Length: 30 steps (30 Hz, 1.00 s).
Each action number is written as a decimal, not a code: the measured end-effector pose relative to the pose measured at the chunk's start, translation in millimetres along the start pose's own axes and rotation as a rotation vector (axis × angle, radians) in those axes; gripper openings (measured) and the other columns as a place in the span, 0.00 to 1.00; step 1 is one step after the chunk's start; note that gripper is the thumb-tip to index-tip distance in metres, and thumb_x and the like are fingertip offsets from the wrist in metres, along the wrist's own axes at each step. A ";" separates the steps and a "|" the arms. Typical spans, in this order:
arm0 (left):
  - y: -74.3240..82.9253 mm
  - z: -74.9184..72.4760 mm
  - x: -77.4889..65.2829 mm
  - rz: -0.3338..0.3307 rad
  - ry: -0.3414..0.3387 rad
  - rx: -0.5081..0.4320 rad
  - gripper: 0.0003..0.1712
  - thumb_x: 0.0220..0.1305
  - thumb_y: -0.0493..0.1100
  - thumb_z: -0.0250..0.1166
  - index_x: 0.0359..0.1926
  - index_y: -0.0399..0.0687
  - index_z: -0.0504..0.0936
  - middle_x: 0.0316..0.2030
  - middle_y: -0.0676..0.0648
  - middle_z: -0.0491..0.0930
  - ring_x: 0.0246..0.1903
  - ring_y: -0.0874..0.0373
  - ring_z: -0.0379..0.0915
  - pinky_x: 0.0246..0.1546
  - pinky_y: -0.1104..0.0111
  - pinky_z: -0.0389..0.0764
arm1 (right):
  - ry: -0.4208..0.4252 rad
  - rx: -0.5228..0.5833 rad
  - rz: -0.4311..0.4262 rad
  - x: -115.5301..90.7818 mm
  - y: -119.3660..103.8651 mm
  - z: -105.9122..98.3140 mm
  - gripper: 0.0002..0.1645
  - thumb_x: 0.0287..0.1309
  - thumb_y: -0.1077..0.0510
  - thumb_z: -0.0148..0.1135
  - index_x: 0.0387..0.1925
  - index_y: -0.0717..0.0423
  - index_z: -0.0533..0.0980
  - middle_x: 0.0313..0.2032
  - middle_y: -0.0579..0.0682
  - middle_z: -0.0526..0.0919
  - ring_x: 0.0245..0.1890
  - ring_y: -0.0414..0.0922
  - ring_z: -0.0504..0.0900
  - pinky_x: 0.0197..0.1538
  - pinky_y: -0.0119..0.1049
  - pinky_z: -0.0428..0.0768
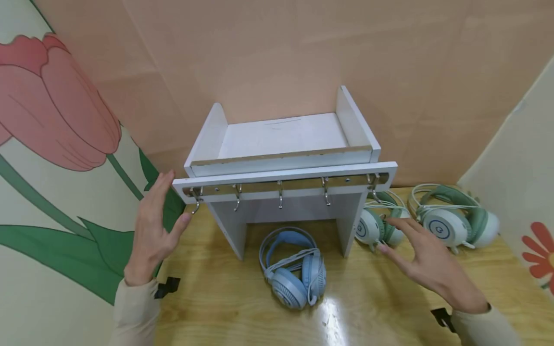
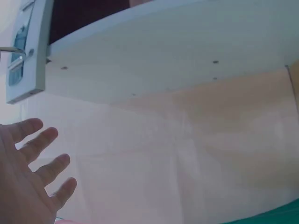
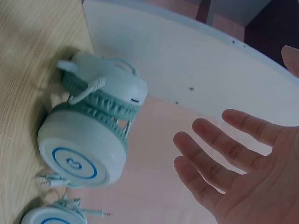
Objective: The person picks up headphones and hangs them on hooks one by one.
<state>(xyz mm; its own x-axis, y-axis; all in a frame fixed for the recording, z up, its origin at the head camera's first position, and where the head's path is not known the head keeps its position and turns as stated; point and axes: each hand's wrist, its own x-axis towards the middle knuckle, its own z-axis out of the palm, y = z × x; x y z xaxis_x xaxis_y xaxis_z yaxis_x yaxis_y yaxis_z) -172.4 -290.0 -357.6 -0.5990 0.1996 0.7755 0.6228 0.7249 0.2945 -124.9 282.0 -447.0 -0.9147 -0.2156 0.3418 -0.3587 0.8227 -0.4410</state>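
Left hand (image 1: 149, 235): left of the head view; fingers spread, thumb wide apart, just beside the left end of the hook rail (image 1: 300, 184).
Right hand (image 1: 433, 266): lower right; fingers loosely extended and spread.
Green headphones (image 1: 368, 228): 2 pairs, right of frame; the left pair overlaps the right fingertips there, but the right wrist view shows a gap.
Blue headphones (image 1: 287, 288): lower centre, well apart from both hands.
White shelf (image 1: 281, 137): centre; only the wrist views show dark dots (image 2: 215, 62) on its sides.
Plugs (image 3: 52, 183): clear only in the right wrist view, lower left.
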 end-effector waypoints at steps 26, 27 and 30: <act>22.1 16.1 58.5 0.159 0.131 -0.375 0.36 0.82 0.58 0.55 0.69 0.28 0.75 0.69 0.28 0.75 0.74 0.47 0.70 0.79 0.57 0.70 | 0.039 0.134 -0.098 8.3 -27.4 37.9 0.31 0.66 0.49 0.74 0.64 0.60 0.78 0.56 0.56 0.86 0.55 0.58 0.86 0.57 0.65 0.82; 22.2 17.2 60.1 0.163 0.132 -0.387 0.35 0.82 0.56 0.55 0.68 0.28 0.76 0.69 0.28 0.76 0.73 0.47 0.71 0.79 0.57 0.70 | 0.039 0.140 -0.098 8.7 -28.4 38.4 0.31 0.66 0.50 0.74 0.64 0.60 0.78 0.56 0.57 0.87 0.55 0.59 0.86 0.57 0.65 0.83; 22.9 20.1 63.4 0.169 0.134 -0.407 0.33 0.83 0.55 0.55 0.66 0.27 0.78 0.67 0.29 0.77 0.72 0.47 0.72 0.79 0.56 0.70 | 0.035 0.158 -0.095 9.2 -31.5 39.9 0.29 0.66 0.49 0.73 0.62 0.59 0.79 0.54 0.56 0.87 0.54 0.58 0.86 0.57 0.63 0.84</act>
<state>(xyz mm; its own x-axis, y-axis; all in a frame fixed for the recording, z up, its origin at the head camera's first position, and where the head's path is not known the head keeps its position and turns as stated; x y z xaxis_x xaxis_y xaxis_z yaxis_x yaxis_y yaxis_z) -206.2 -247.6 -312.9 -0.4180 0.1862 0.8891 0.8694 0.3658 0.3321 -129.5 233.1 -463.2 -0.8694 -0.2675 0.4154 -0.4702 0.7062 -0.5293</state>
